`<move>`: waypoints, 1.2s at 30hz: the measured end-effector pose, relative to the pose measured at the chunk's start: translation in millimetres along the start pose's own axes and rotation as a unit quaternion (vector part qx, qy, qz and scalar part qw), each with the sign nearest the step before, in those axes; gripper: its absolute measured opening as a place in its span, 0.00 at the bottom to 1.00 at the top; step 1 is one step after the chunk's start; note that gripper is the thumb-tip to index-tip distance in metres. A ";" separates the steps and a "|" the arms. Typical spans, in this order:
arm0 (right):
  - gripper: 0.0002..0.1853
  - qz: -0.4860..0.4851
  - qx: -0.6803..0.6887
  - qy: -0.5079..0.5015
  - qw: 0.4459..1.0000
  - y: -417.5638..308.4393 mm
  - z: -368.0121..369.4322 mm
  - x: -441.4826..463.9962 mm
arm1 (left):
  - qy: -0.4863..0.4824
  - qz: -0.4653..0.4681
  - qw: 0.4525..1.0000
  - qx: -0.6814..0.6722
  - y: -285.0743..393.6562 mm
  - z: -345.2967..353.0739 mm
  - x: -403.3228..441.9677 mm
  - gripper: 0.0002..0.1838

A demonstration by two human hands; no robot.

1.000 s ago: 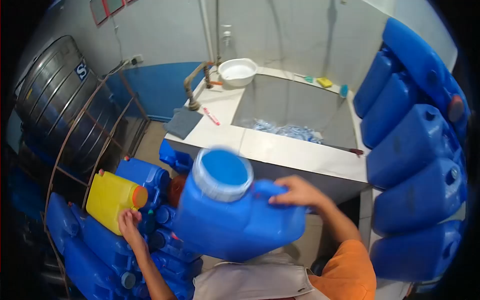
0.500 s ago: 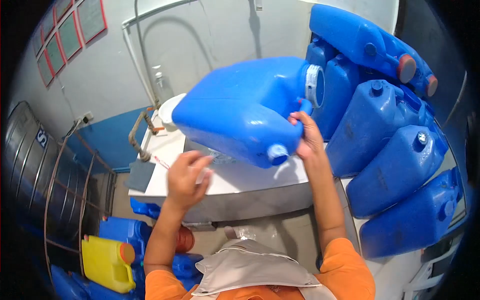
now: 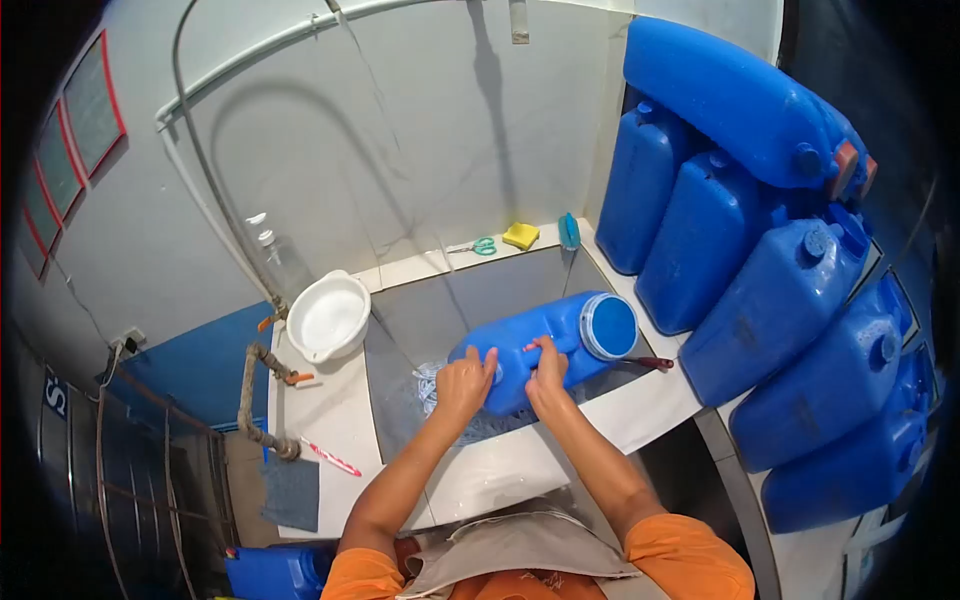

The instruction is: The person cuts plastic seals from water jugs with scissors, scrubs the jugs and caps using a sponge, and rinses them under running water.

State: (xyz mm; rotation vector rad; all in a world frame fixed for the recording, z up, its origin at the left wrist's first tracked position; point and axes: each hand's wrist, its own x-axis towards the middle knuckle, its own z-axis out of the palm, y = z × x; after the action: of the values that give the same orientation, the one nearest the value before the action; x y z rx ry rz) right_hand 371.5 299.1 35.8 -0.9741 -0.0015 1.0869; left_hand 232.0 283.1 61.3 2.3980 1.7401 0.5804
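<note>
A blue jug (image 3: 520, 338) lies on its side over the tiled basin, its wide round opening ringed in white and turned to the right. My right hand (image 3: 547, 380) is closed round the jug's handle. On the jug's left end, by its small spout, my left hand (image 3: 468, 383) is closed against it; the fingertips are partly hidden. Below the jug, crumpled whitish material (image 3: 428, 388) shows in the basin.
Blue jugs (image 3: 690, 240) stand along the right, with others lying on top. A white bowl (image 3: 328, 317), pipe (image 3: 247, 395), red-and-white toothbrush (image 3: 332, 457) and grey cloth (image 3: 290, 492) are on the left ledge. Scissors (image 3: 483, 246), yellow sponge (image 3: 521, 236) and teal brush (image 3: 569, 232) lie behind the basin.
The blue jug has come down from in front of me into the basin area, still held by my right hand. My left hand has moved from open air onto its left end.
</note>
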 end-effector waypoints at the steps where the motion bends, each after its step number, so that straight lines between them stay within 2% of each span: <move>1: 0.05 0.007 0.014 -0.002 1.000 -3.2 -1.1 -0.8 | -0.038 -0.039 0.998 -0.027 1.7 -1.6 3.7 0.22; 2: 0.06 -0.009 0.019 -0.019 1.000 -3.0 -3.6 -0.1 | -0.049 -0.041 0.997 -0.032 1.9 -0.7 -0.2 0.22; 3: 0.06 -0.007 0.013 -0.012 1.000 -2.9 -8.1 -1.3 | 0.027 0.113 0.991 -0.067 -1.3 -1.9 -4.2 0.24; 4: 0.08 -0.017 0.030 -0.027 0.999 -5.8 -9.0 -2.9 | 0.110 0.263 0.954 -0.098 -6.0 -3.4 -2.5 0.26; 5: 0.11 -0.025 0.044 -0.043 0.998 -6.2 -13.0 -5.2 | 0.108 0.257 0.955 -0.101 -15.5 0.9 -1.2 0.26; 7: 0.11 0.000 0.029 -0.051 0.998 -2.4 -31.8 -7.7 | -0.006 0.285 0.948 -0.140 -30.9 12.1 -1.5 0.29; 8: 0.12 0.018 0.024 -0.064 0.998 -2.5 -36.8 -6.2 | 0.000 0.279 0.950 -0.140 -30.7 15.3 -3.9 0.29; 10: 0.12 0.038 0.023 -0.075 0.996 -10.1 -39.6 -10.2 | -0.105 0.170 0.977 -0.079 -20.5 11.3 -10.5 0.31; 11: 0.13 0.059 0.030 -0.078 0.995 -12.4 -41.1 -11.0 | -0.101 0.166 0.978 -0.078 -14.1 10.4 -7.3 0.31; 12: 0.17 0.075 -0.003 -0.105 0.992 -10.3 -52.1 -2.6 | -0.150 0.068 0.985 -0.043 0.8 -0.1 -6.4 0.30; 13: 0.17 0.080 -0.003 -0.105 0.991 -14.2 -62.3 -2.8 | -0.198 -0.032 0.980 -0.007 10.0 -8.4 -6.9 0.30; 16: 0.26 0.294 -0.040 -0.243 0.924 -58.3 -60.6 -10.6 | -0.183 -0.052 0.980 -0.055 14.4 -15.6 -13.0 0.27; 17: 0.26 0.297 -0.039 -0.247 0.921 -82.1 -58.2 -5.5 | -0.181 -0.056 0.981 -0.050 14.1 -14.5 -14.8 0.27; 18: 0.22 0.355 -0.327 -0.363 0.797 -106.4 -57.8 5.0 | -0.111 0.099 0.986 -0.078 13.8 -12.9 -17.9 0.26; 19: 0.20 0.368 -0.578 -0.439 0.581 -123.1 -50.1 13.4 | -0.039 0.252 0.961 -0.104 13.8 -10.1 -21.4 0.25; 20: 0.19 0.273 -0.620 -0.489 0.550 -137.7 -27.4 21.3 | -0.092 0.213 0.969 -0.089 13.3 -3.9 -23.4 0.25; 21: 0.18 0.174 -0.653 -0.531 0.512 -150.8 -0.5 33.9 | -0.091 0.210 0.970 -0.087 15.8 -3.6 -22.4 0.25; 23: 0.15 0.040 -0.607 -0.541 0.580 -148.4 49.6 77.3 | -0.186 -0.028 0.962 -0.198 23.4 -7.8 -18.2 0.27; 24: 0.14 -0.058 -0.546 -0.565 0.615 -119.9 64.3 128.0 | -0.184 -0.032 0.963 -0.197 26.8 -10.3 -13.1 0.27; 25: 0.12 -0.099 -0.619 -0.516 0.584 -116.4 95.7 139.6 | -0.287 -0.107 0.940 -0.153 29.7 -13.7 -6.2 0.28; 27: 0.13 -0.318 -0.643 -0.498 0.487 -67.0 129.8 209.5 | -0.380 -0.183 0.901 -0.100 34.7 -19.8 1.6 0.29; 28: 0.13 -0.320 -0.638 -0.501 0.489 -38.6 140.9 237.8 | -0.218 -0.028 0.967 -0.133 38.7 -19.3 -3.9 0.29; 29: 0.11 -0.367 -0.656 -0.454 0.478 -11.4 152.7 261.7 | -0.045 0.131 0.978 -0.157 39.4 -16.4 -8.9 0.28; 30: 0.11 -0.412 -0.672 -0.404 0.465 6.8 160.9 277.5 | -0.077 0.232 0.965 -0.095 29.9 -1.1 -9.2 0.26; 31: 0.11 -0.413 -0.668 -0.408 0.466 16.1 166.1 283.7 | -0.077 0.229 0.966 -0.091 26.2 5.3 -12.4 0.26; 33: 0.11 -0.378 -0.742 -0.351 0.429 34.8 175.0 293.0 | -0.189 0.197 0.959 -0.078 17.8 12.0 -11.9 0.24; 34: 0.10 -0.377 -0.744 -0.339 0.436 43.8 175.8 298.1 | -0.194 0.120 0.968 -0.100 29.5 -0.3 -9.5 0.22; 35: 0.10 -0.377 -0.740 -0.342 0.439 51.3 177.3 304.5 | -0.195 0.118 0.969 -0.095 33.8 -4.8 -6.6 0.22; 36: 0.10 -0.384 -0.750 -0.331 0.425 55.7 178.3 308.3 | -0.169 0.031 0.971 -0.168 36.5 -7.1 -3.7 0.21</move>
State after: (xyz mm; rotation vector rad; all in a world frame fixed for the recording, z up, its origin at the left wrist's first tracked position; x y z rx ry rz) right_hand 407.7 651.9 -29.4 -1.6551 -2.2401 0.2021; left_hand 260.9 266.7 78.6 2.1665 1.3131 0.4038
